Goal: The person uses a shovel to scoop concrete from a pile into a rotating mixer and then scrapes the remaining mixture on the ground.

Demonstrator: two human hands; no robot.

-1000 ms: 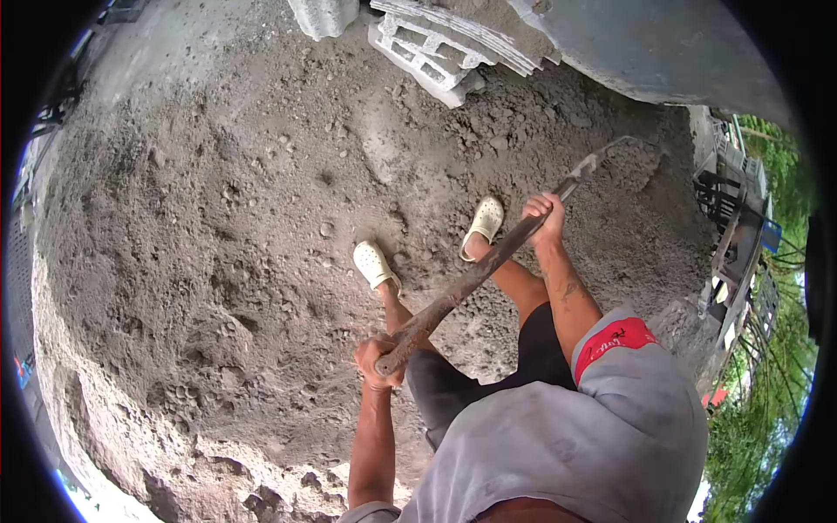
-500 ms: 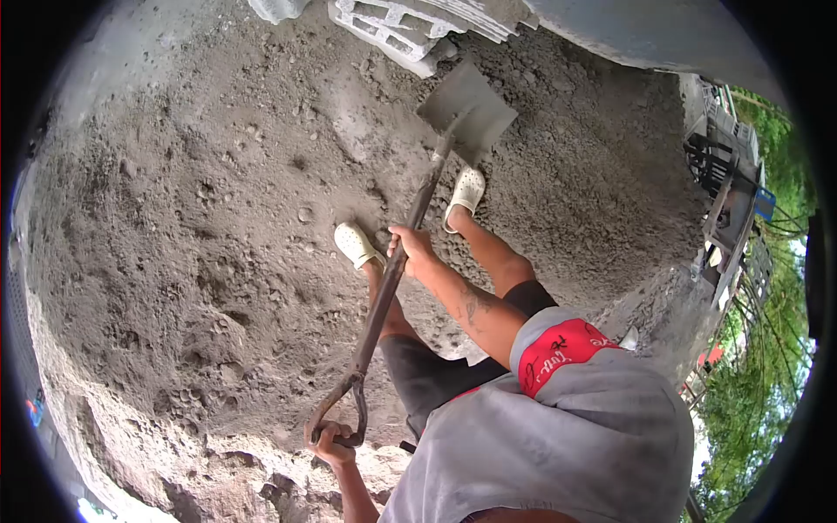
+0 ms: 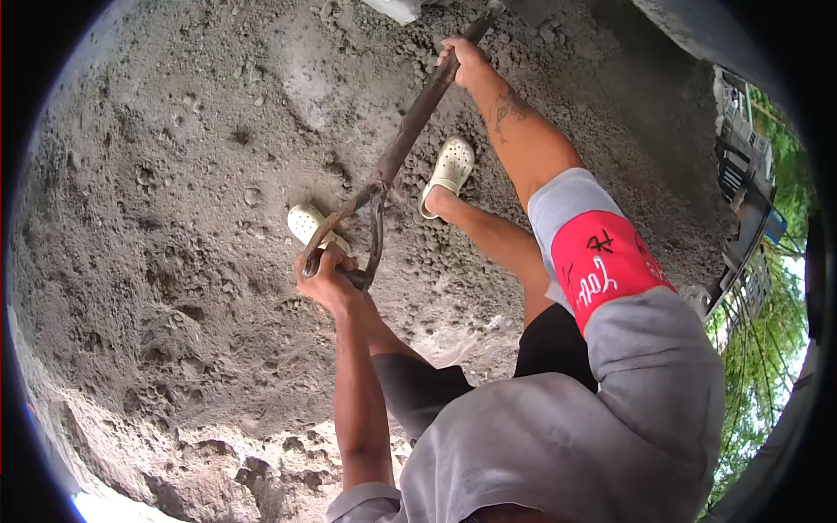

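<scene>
A shovel (image 3: 410, 135) runs slantwise from the middle of the view up to the top edge. My left hand (image 3: 327, 277) is closed around the grip of its forked handle. Farther up, my right hand (image 3: 464, 59) wraps the dark shaft near the top of the view, with the arm stretched out. The shovel's blade lies at or past the top edge, so it can hardly be made out. Loose grey, gravelly soil (image 3: 218, 166) spreads beneath the shovel and around my feet.
My feet, in pale clogs (image 3: 452, 166), stand apart on the uneven soil. Part of a pale block (image 3: 397, 7) shows at the top edge. A grey curved surface (image 3: 697, 26) borders the upper right, with piled objects (image 3: 741, 183) and greenery (image 3: 758, 349) along the right.
Both hands have pushed the shovel up and forward, carrying its blade to the top edge. My right arm has straightened, and the view has shifted.
</scene>
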